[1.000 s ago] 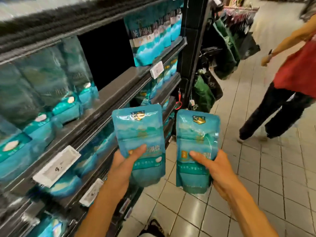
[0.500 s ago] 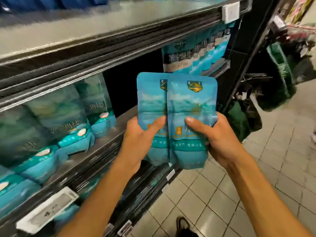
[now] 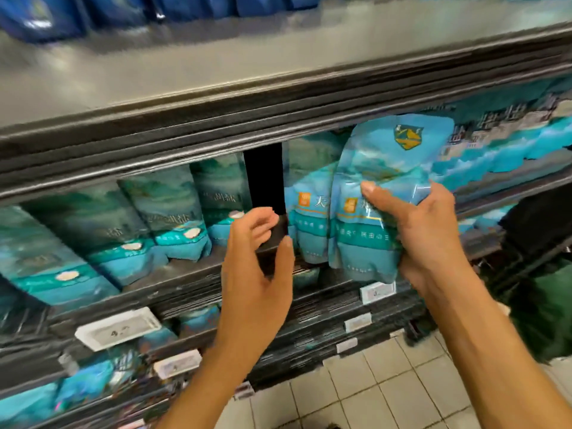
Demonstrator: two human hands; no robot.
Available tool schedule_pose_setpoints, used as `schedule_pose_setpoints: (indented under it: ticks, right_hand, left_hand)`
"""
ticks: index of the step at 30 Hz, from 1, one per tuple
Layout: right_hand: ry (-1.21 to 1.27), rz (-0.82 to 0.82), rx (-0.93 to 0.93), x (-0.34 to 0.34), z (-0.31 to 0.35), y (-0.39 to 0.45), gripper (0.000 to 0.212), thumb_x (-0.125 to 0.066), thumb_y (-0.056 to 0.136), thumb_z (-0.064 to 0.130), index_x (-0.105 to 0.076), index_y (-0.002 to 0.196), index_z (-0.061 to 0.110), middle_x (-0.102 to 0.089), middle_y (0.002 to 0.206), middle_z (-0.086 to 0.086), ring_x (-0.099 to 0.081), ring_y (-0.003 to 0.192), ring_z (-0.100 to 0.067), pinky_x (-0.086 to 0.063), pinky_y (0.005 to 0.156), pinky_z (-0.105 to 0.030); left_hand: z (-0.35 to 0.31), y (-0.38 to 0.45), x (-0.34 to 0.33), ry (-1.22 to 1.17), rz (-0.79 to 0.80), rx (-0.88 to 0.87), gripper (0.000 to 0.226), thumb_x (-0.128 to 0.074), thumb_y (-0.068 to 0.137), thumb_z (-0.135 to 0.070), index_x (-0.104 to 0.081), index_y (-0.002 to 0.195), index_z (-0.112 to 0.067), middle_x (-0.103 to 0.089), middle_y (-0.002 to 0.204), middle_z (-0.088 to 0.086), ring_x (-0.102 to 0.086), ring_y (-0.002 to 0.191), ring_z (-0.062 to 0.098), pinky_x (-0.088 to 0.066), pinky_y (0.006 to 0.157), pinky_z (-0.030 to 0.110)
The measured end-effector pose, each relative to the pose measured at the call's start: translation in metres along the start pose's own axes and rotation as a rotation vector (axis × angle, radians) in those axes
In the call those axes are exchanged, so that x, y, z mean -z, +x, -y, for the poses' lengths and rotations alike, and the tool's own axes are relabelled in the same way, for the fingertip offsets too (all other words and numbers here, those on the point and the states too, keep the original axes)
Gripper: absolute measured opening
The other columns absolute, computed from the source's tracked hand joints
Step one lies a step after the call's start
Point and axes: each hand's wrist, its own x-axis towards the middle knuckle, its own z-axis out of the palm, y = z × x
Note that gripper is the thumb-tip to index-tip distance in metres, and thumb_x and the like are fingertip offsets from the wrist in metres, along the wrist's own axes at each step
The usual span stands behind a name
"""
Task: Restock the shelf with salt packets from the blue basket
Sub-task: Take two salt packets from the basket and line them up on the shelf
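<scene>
Head camera is looking down along a shop shelf (image 3: 192, 274) where a person is working with two bare hands. Right hand (image 3: 424, 230) is gripping a light blue salt packet (image 3: 380, 193), thumb pressing across its front and fingers wrapping round its right edge, so the pouch is creasing under the grip. It is being held upright at the shelf's front edge, its top with the green and yellow badge reaching up to the underside of the board above. Just to its left and partly behind it, a second salt packet (image 3: 309, 212) is standing on the shelf, touching or nearly touching the held one; which cannot be told.

Left hand (image 3: 260, 243) is hanging free in front of the shelf, fingers loosely curled and thumb apart, holding nothing. It is sitting in front of a dark gap (image 3: 263, 178) between the second packet and a row of darker teal packets (image 3: 173, 212), which are leaning in a line along the left part of the shelf. More teal packets (image 3: 510, 140) are filling the shelf to the right, blurred by motion.

White price tags (image 3: 119, 328) are clipping onto the shelf rails below. Pale floor tiles (image 3: 387, 394) are showing at the bottom, between the two forearms.
</scene>
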Motion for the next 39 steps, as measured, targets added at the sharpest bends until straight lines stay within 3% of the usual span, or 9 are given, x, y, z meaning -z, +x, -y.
schedule_pose_setpoints:
  ticks: [5, 7, 10, 14, 17, 21, 27, 31, 39]
  right_hand:
    - [0.058, 0.006, -0.044, -0.010, 0.001, 0.009, 0.012, -0.074, 0.085, 0.001, -0.073, 0.082, 0.013, -0.078, 0.081, -0.005, -0.074, 0.070, -0.020, -0.062, 0.065, -0.042]
    - [0.081, -0.002, -0.056, -0.017, 0.002, 0.018, 0.023, -0.074, 0.085, 0.001, -0.070, 0.067, 0.015, -0.075, 0.068, -0.001, -0.071, 0.060, -0.016, -0.060, 0.057, -0.037]
    - [0.089, -0.034, -0.025, -0.030, 0.002, 0.035, 0.030, -0.073, 0.083, -0.003, -0.055, 0.071, 0.018, -0.066, 0.059, 0.006, -0.065, 0.054, -0.010, -0.058, 0.054, -0.030]
    - [0.020, -0.024, -0.073, -0.050, -0.008, 0.047, 0.045, -0.085, 0.074, 0.016, -0.041, 0.080, 0.017, -0.057, 0.084, -0.009, -0.064, 0.068, -0.017, -0.059, 0.069, -0.058]
    - [-0.018, -0.014, -0.097, -0.067, -0.022, 0.045, 0.053, -0.087, 0.070, 0.025, -0.036, 0.082, 0.016, -0.047, 0.099, -0.013, -0.056, 0.081, -0.025, -0.055, 0.073, -0.068]
    - [-0.025, 0.035, -0.092, -0.078, -0.039, 0.042, 0.057, -0.085, 0.064, 0.030, -0.040, 0.093, 0.012, -0.055, 0.104, -0.013, -0.063, 0.087, -0.022, -0.060, 0.078, -0.054]
    - [-0.043, 0.101, 0.055, -0.071, -0.045, 0.039, 0.030, -0.082, 0.077, 0.010, -0.053, 0.076, 0.018, -0.066, 0.057, 0.018, -0.063, 0.056, 0.004, -0.054, 0.057, -0.018]
    - [-0.061, 0.182, 0.059, -0.065, -0.036, 0.038, 0.023, -0.079, 0.072, 0.016, -0.070, 0.054, 0.026, -0.066, 0.057, 0.011, -0.065, 0.060, -0.005, -0.055, 0.060, -0.025]
    - [-0.063, 0.155, 0.062, -0.029, -0.030, 0.030, 0.013, -0.074, 0.088, 0.009, -0.066, 0.082, 0.017, -0.074, 0.074, 0.006, -0.071, 0.073, -0.011, -0.060, 0.068, -0.031]
  left_hand:
    - [0.012, -0.015, 0.018, 0.082, -0.070, -0.025, 0.023, -0.051, 0.095, -0.036, -0.053, 0.118, -0.033, -0.061, 0.120, -0.002, -0.062, 0.114, 0.018, -0.051, 0.097, 0.029]
    - [0.015, -0.016, 0.023, 0.089, -0.075, -0.008, 0.020, -0.053, 0.096, -0.034, -0.052, 0.116, -0.038, -0.061, 0.119, 0.000, -0.063, 0.112, 0.016, -0.050, 0.094, 0.024]
    - [0.019, -0.017, 0.028, 0.118, -0.071, -0.002, 0.025, -0.055, 0.096, -0.025, -0.050, 0.116, -0.039, -0.061, 0.119, 0.001, -0.063, 0.111, 0.015, -0.050, 0.092, 0.020]
    - [0.022, -0.017, 0.033, 0.136, -0.053, 0.012, 0.029, -0.054, 0.095, -0.023, -0.047, 0.116, -0.043, -0.059, 0.119, -0.003, -0.061, 0.111, 0.015, -0.049, 0.092, 0.018]
    - [0.024, -0.017, 0.036, 0.148, -0.057, 0.026, 0.029, -0.055, 0.095, -0.024, -0.046, 0.115, -0.042, -0.058, 0.119, -0.002, -0.061, 0.110, 0.014, -0.050, 0.092, 0.020]
    - [0.026, -0.018, 0.040, 0.142, -0.082, 0.039, 0.026, -0.054, 0.094, -0.022, -0.049, 0.114, -0.039, -0.058, 0.117, -0.005, -0.061, 0.109, 0.015, -0.049, 0.093, 0.022]
    - [0.029, -0.018, 0.042, 0.113, -0.090, 0.062, 0.026, -0.055, 0.095, -0.024, -0.049, 0.114, -0.040, -0.059, 0.118, -0.005, -0.061, 0.110, 0.014, -0.049, 0.093, 0.020]
    - [0.028, -0.014, 0.041, 0.110, -0.090, 0.049, 0.026, -0.055, 0.094, -0.023, -0.050, 0.114, -0.039, -0.059, 0.118, -0.005, -0.062, 0.109, 0.016, -0.049, 0.092, 0.019]
    - [0.031, -0.015, 0.037, 0.135, -0.102, 0.007, 0.020, -0.054, 0.095, -0.019, -0.056, 0.114, -0.025, -0.060, 0.113, -0.006, -0.062, 0.106, 0.014, -0.048, 0.092, 0.020]
